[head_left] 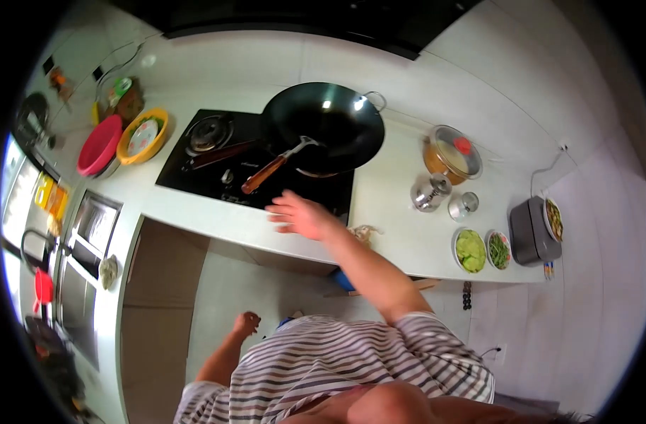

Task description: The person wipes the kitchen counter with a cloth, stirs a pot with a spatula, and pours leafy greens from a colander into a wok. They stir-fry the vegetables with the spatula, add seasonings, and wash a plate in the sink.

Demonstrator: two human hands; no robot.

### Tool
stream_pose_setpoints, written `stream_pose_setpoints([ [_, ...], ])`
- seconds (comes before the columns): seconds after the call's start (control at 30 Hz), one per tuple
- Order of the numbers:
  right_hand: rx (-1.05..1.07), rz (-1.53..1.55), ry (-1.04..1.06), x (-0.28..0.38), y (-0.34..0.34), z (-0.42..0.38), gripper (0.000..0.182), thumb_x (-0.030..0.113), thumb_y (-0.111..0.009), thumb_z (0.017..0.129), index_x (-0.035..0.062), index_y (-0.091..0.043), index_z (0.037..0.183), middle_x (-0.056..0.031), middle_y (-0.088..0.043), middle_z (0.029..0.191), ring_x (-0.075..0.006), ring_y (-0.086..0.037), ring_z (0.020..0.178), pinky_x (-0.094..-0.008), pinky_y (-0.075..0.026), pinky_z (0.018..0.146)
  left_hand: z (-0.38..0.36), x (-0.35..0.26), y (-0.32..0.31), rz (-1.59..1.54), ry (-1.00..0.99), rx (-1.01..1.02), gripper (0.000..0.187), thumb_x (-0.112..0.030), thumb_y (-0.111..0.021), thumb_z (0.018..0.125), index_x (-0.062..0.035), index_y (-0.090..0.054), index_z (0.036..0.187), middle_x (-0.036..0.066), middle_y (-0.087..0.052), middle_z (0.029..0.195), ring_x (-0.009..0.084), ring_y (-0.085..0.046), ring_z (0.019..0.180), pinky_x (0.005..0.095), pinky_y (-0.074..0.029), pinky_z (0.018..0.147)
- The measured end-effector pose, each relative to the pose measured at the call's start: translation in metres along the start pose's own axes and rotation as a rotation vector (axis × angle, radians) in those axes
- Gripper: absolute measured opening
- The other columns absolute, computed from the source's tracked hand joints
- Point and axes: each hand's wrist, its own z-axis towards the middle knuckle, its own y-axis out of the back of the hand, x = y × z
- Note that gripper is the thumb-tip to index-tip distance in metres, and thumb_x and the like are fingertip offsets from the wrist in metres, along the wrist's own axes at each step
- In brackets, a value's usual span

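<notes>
My right hand reaches over the front edge of the stove with its fingers spread, holding nothing. Just beyond its fingertips is the wooden handle of a spatula, whose metal end rests in a large dark wok. The wok sits on the right side of a black gas stove; its inside looks dark, with only light reflections visible. Low beside my body hangs my left hand, away from the counter, its fingers loosely curled and apart with nothing seen in them.
Right of the stove stand a lidded pot, a metal canister, a glass jar, sliced green vegetable, chopped greens and a dark box. Leftward are a pink basin, a yellow basin and the sink.
</notes>
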Motion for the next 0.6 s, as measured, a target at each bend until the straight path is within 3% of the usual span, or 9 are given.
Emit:
stream_pose_setpoints([
  [0.07,0.011,0.201,0.099,0.001,-0.022,0.05,0.079,0.049,-0.057,0.081,-0.0011,-0.024,0.133,-0.0176,-0.043,0.128,-0.028,-0.05,0.107,-0.0434,-0.045,0.086,-0.016,-0.009,0.0,0.093,-0.047,0.011,0.023,-0.027,-0.061,0.079,-0.0054,-0.061,0.087,0.008,-0.063,0.066,0.016,-0.062,0.054,0.0288,-0.048,0.043],
  [0.1,-0.02,0.331,0.203,0.001,-0.031,0.071,0.068,0.046,-0.06,0.08,0.0004,-0.035,0.124,-0.0164,-0.049,0.119,-0.0277,-0.052,0.103,-0.0441,-0.045,0.085,-0.028,-0.016,-0.001,0.12,-0.085,-0.026,0.024,-0.027,-0.061,0.079,-0.0039,-0.061,0.088,0.008,-0.063,0.066,0.0164,-0.062,0.054,0.029,-0.048,0.044],
  [0.13,-0.09,0.483,0.251,0.008,-0.045,0.072,0.043,0.038,-0.06,0.081,0.0039,-0.047,0.104,-0.014,-0.056,0.102,-0.0272,-0.056,0.095,-0.0436,-0.046,0.082,-0.032,-0.015,-0.003,0.092,-0.109,-0.053,0.025,-0.025,-0.06,0.078,-0.0021,-0.062,0.09,0.009,-0.064,0.067,0.0167,-0.062,0.055,0.0288,-0.049,0.047],
  [0.23,-0.116,0.553,0.216,0.018,-0.049,0.076,0.022,0.024,-0.054,0.086,0.0056,-0.05,0.075,-0.0075,-0.057,0.073,-0.0221,-0.058,0.074,-0.0355,-0.046,0.066,-0.025,0.01,-0.013,0.062,-0.192,-0.063,0.026,-0.022,-0.058,0.077,-0.0007,-0.062,0.09,0.01,-0.065,0.068,0.0171,-0.063,0.055,0.0296,-0.05,0.051],
  [0.3,-0.138,0.495,0.26,0.027,-0.05,0.049,0.021,0.023,-0.054,0.085,0.0065,-0.05,0.074,-0.0056,-0.055,0.068,-0.0171,-0.055,0.062,-0.0297,-0.042,0.055,-0.005,0.022,-0.02,0.043,-0.2,-0.065,0.024,-0.02,-0.057,0.076,-0.0009,-0.062,0.09,0.01,-0.065,0.069,0.0178,-0.063,0.056,0.0298,-0.051,0.053],
  [0.4,-0.094,0.354,0.354,0.044,-0.03,-0.004,0.017,0.021,-0.055,0.084,0.0065,-0.049,0.078,-0.0047,-0.052,0.062,-0.0152,-0.048,0.048,-0.0262,-0.035,0.043,-0.022,-0.051,-0.023,0.156,-0.235,-0.129,0.024,-0.02,-0.057,0.077,-0.002,-0.062,0.09,0.009,-0.065,0.067,0.0179,-0.063,0.057,0.0302,-0.05,0.054],
  [0.47,-0.095,0.026,0.409,0.061,-0.012,-0.059,0.016,0.019,-0.056,0.084,0.0051,-0.048,0.083,-0.005,-0.052,0.063,-0.0138,-0.046,0.044,-0.0264,-0.034,0.04,-0.015,-0.103,-0.026,0.145,-0.445,-0.108,0.02,-0.019,-0.057,0.079,-0.0035,-0.061,0.091,0.01,-0.063,0.064,0.0202,-0.061,0.055,0.0323,-0.048,0.053],
  [0.53,-0.387,-0.235,0.395,0.076,0.004,-0.12,0.016,0.018,-0.056,0.085,0.0049,-0.05,0.09,-0.0044,-0.051,0.063,-0.0121,-0.044,0.043,-0.0264,-0.034,0.039,-0.017,-0.184,-0.037,0.234,-0.633,-0.122,0.017,-0.017,-0.057,0.08,-0.0036,-0.06,0.09,0.012,-0.062,0.068,0.0249,-0.06,0.059,0.0345,-0.047,0.055],
  [0.6,-0.491,-0.526,0.442,0.086,0.068,-0.168,0.023,0.02,-0.06,0.083,0.0047,-0.052,0.099,-0.0057,-0.054,0.064,-0.0158,-0.05,0.046,-0.0303,-0.041,0.043,-0.026,-0.277,-0.054,0.29,-0.893,-0.136,0.016,-0.015,-0.058,0.079,-0.0037,-0.06,0.091,0.015,-0.061,0.074,0.0294,-0.06,0.065,0.036,-0.047,0.057],
])
